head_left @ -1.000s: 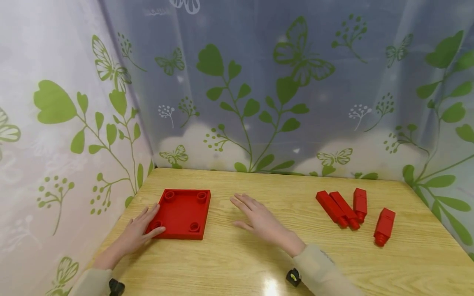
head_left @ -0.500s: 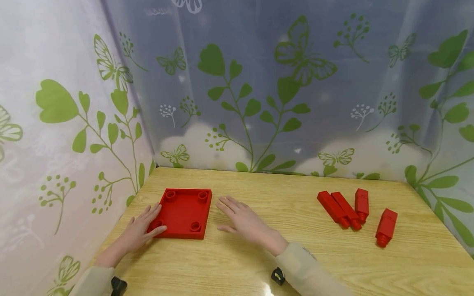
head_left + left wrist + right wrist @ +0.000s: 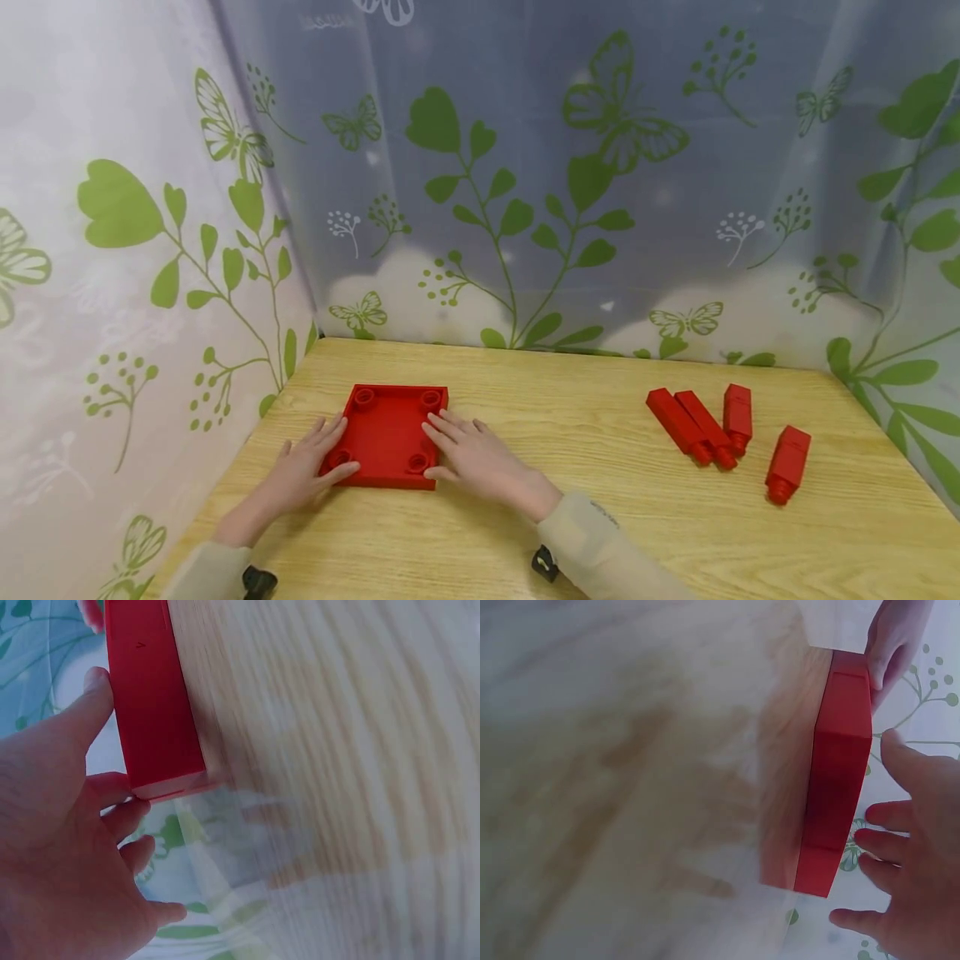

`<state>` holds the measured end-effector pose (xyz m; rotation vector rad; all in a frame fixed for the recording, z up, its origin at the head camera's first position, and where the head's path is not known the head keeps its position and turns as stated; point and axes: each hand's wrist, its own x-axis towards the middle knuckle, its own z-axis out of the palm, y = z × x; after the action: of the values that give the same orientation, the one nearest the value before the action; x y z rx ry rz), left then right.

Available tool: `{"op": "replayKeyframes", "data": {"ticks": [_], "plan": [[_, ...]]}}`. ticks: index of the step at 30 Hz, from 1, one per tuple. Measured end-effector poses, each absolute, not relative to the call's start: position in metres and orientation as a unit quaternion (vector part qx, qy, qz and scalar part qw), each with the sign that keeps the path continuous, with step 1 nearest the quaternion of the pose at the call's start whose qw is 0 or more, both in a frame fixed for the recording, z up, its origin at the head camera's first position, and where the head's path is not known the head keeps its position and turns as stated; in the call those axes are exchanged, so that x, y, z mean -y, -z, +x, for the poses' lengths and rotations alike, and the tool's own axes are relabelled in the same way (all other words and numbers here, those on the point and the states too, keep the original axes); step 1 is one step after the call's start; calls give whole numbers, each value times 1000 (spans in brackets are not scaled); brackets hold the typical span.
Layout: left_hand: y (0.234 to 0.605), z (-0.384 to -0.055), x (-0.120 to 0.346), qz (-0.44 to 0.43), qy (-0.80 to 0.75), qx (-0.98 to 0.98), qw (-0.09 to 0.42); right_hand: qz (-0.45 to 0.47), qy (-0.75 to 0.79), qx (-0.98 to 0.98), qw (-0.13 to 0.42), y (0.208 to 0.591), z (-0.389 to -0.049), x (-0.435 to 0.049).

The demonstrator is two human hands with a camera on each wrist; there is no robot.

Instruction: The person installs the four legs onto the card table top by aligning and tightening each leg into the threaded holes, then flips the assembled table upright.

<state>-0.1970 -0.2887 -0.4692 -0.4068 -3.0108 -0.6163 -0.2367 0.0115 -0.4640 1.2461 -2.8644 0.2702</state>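
A square red tray-like piece (image 3: 386, 435) with a raised rim and a round socket in each corner lies on the table, sockets up. My left hand (image 3: 300, 467) touches its left side, fingers spread and the thumb over the near left corner. At the right side is my right hand (image 3: 483, 458), fingers extended, tips reaching over the rim. In the left wrist view, fingers meet the outer wall of the red piece (image 3: 154, 697). The right wrist view shows a small gap between my right thumb and the wall of the piece (image 3: 836, 802).
Several red square-sided pegs with threaded-looking ends lie at the right of the wooden table (image 3: 570, 400). Three are grouped, including a long peg (image 3: 677, 425); a separate peg (image 3: 788, 462) lies nearer the right. A patterned curtain (image 3: 517, 167) borders the back and left.
My right hand has moved left to the red piece's right side. The red piece has shifted slightly right, with my left hand following along its left side. The pegs lie as before.
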Motion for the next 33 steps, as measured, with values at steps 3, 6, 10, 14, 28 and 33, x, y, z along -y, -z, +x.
{"op": "replayKeyframes", "data": {"ticks": [3, 6, 10, 14, 28, 33], "plan": [[467, -196, 281, -129, 192, 973, 20, 386, -78, 919, -18, 464, -235, -11], [467, -196, 277, -127, 197, 972, 15, 376, -71, 923, -37, 465, -234, -12], [469, -198, 276, -129, 200, 971, 12, 373, -71, 924, -45, 464, -233, -16], [470, -199, 273, -136, 202, 970, 9, 373, -73, 924, -47, 462, -233, -21], [470, -205, 260, -168, 214, 962, -2, 363, -80, 926, -64, 461, -233, -46], [471, -208, 256, -183, 226, 957, -13, 363, -89, 925, -70, 458, -231, -57]]}}
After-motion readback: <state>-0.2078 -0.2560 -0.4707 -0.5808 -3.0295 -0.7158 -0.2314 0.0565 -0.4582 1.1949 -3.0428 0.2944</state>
